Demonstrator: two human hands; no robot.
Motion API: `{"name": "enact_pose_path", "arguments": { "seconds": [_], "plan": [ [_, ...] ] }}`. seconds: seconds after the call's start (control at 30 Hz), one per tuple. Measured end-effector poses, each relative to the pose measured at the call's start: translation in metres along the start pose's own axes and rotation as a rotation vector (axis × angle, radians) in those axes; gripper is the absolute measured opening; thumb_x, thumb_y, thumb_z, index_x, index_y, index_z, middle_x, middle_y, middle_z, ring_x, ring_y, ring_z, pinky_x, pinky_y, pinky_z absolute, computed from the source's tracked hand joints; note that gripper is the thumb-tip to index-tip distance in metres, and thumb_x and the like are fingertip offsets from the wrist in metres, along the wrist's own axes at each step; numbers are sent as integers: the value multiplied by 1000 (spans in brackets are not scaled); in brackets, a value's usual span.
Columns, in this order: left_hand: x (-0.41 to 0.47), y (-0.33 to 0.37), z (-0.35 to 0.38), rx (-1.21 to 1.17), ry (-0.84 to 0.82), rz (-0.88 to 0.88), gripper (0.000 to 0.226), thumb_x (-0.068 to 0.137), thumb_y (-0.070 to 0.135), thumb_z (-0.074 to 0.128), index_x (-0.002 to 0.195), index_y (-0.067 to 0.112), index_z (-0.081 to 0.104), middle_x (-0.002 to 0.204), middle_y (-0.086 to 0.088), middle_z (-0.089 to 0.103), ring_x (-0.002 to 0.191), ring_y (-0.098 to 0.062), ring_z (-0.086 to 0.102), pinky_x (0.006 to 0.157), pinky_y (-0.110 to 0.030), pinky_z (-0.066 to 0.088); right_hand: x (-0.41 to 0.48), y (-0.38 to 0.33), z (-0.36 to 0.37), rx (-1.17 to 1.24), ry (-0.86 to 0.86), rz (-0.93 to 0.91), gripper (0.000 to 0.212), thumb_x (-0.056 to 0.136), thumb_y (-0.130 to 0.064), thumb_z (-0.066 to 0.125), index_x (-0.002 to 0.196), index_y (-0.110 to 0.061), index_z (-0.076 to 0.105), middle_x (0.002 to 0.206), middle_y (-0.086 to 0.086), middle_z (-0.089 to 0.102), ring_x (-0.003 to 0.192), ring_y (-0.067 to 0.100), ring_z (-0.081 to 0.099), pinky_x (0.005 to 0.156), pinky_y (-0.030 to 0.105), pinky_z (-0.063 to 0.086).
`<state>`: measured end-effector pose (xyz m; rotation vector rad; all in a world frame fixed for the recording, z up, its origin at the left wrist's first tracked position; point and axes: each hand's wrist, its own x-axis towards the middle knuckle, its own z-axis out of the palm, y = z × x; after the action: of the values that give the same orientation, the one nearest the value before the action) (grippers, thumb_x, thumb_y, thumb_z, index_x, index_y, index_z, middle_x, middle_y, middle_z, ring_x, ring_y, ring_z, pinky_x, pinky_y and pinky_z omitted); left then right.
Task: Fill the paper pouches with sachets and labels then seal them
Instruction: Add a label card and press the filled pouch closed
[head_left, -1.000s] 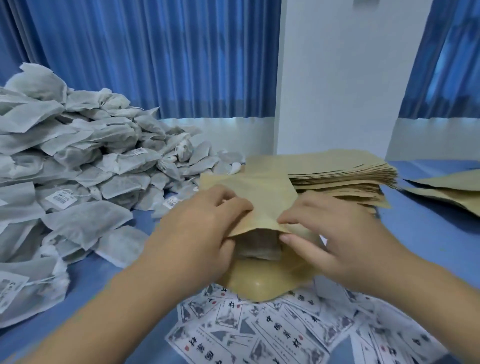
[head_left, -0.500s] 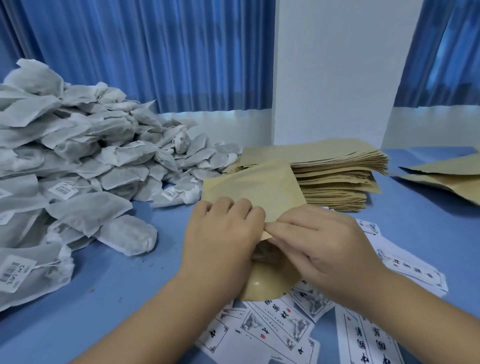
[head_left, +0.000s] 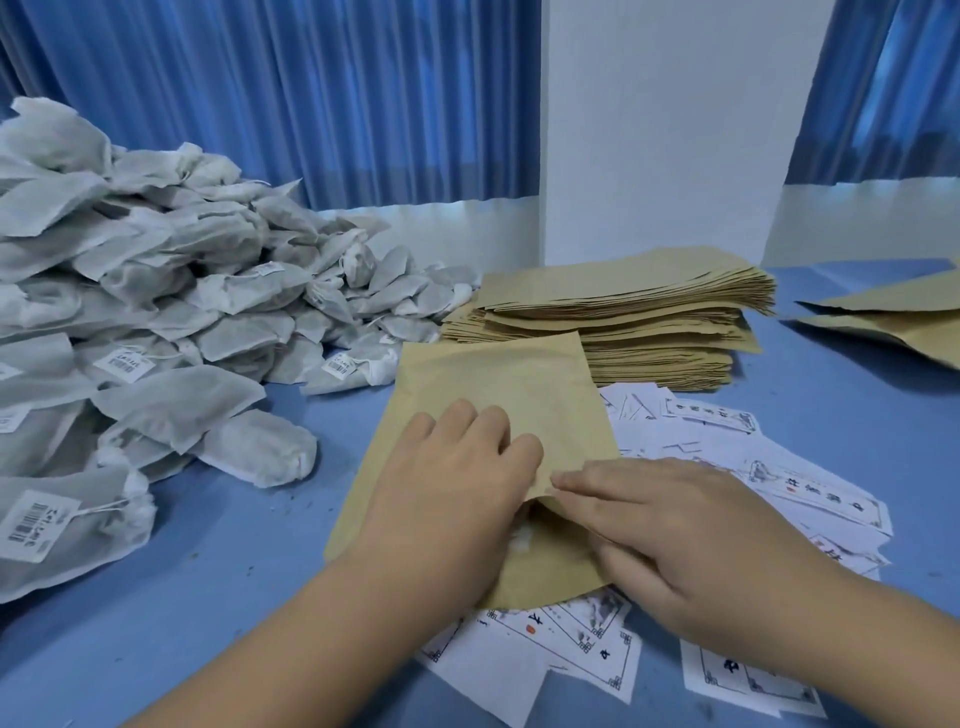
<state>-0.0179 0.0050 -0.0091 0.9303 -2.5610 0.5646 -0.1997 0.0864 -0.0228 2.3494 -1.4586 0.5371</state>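
Right, the kraft pouch (head_left: 498, 384) lay flat on the blue table (head_left: 208, 597), mouth toward the person and partly over the scattered printed labels (head_left: 810, 493). Both hands met at that mouth: the left hand (head_left: 457, 483) sat on the upper panel with fingers curled at its edge, while the right hand (head_left: 675, 530) had fingers laid nearly straight across the opening, close against the left. The thumbs were hidden, so a pinch from below couldn't be confirmed. The pouch looked light, thin and easily creased, stiffer than the soft sachets (head_left: 156, 291) heaped at the left, so the best hold seemed a gentle one at the mouth's corners. The stack of empty pouches (head_left: 649, 322) sat just behind
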Motion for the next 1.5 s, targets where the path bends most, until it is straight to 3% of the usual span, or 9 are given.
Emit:
{"name": "enact_pose_path", "arguments": {
  "seconds": [0.37, 0.47, 0.53, 0.63, 0.87, 1.07, 1.23, 1.37, 1.5],
  "plan": [
    [3, 1, 10, 32, -71, -10, 22, 62, 6, 75, 72, 19, 61, 69, 3, 56, 65, -22, 54, 46, -28, 39, -6, -7, 1, -21, -84, 29, 30, 80, -30, 60, 105, -26, 75, 106, -12, 73, 92, 13, 71, 64, 27, 60],
    [0, -11, 14, -50, -142, 52, 14, 90, 21, 50, 101, 28, 53, 100, 9, 50, 95, -16, 47, 70, -33, 45, -5, -5, -3, 0, -181, 29, 37, 94, -42, 41, 117, -31, 69, 120, -14, 66, 108, 11, 65, 80, 28, 57],
    [-4, -20, 7, -165, -219, 88, 17, 91, 32, 50, 107, 31, 56, 106, 12, 52, 100, -10, 47, 78, -28, 44, -7, 4, -2, 48, -311, 51, 49, 97, -56, 28, 138, -37, 47, 146, -19, 43, 134, 7, 41, 106, 28, 41],
    [-9, -27, -6, -304, -315, 92, 25, 88, 39, 56, 111, 35, 66, 106, 16, 56, 98, -1, 50, 77, -18, 41, -15, 16, -7, 138, -431, 55, 57, 93, -61, 33, 146, -43, 25, 155, -26, 18, 143, -5, 14, 115, 22, 23],
    [-25, -11, -10, -159, -442, 105, 29, 97, 37, 34, 112, 27, 56, 114, 13, 45, 103, -11, 49, 81, -27, 45, -14, 13, -8, -24, -348, -54, 44, 83, -34, 34, 113, -26, 64, 112, -11, 66, 103, 13, 61, 81, 34, 53],
    [-34, 2, -5, 90, -578, 182, 32, 99, 31, 28, 121, 20, 49, 122, 0, 55, 95, -27, 54, 76, -33, 42, -6, -1, 2, -52, -392, -5, 33, 95, -25, 35, 120, -26, 58, 118, -8, 54, 109, 20, 50, 86, 36, 46],
    [-30, -7, -16, -31, -430, 109, 37, 97, 50, 27, 95, 22, 50, 101, 4, 61, 88, -21, 55, 69, -31, 41, -6, 0, -1, -100, -72, 9, 10, 65, -16, 80, 69, -20, 72, 62, -6, 59, 55, 15, 59, 42, 24, 46],
    [-21, -36, -22, -218, -246, 62, 43, 87, 62, 43, 124, 39, 47, 114, 18, 53, 107, -4, 47, 86, -30, 44, -4, 7, -3, -100, 194, 21, 9, 69, -8, 67, 75, -9, 74, 63, 3, 61, 51, 25, 59, 38, 31, 47],
    [-17, -53, -26, -224, -33, 14, 40, 82, 29, 68, 120, 34, 55, 111, 15, 52, 100, -14, 53, 75, -32, 47, 0, 18, -14, -86, 369, 82, 15, 80, -10, 63, 88, -5, 76, 72, 5, 67, 59, 25, 64, 46, 36, 53]
  ]
}}
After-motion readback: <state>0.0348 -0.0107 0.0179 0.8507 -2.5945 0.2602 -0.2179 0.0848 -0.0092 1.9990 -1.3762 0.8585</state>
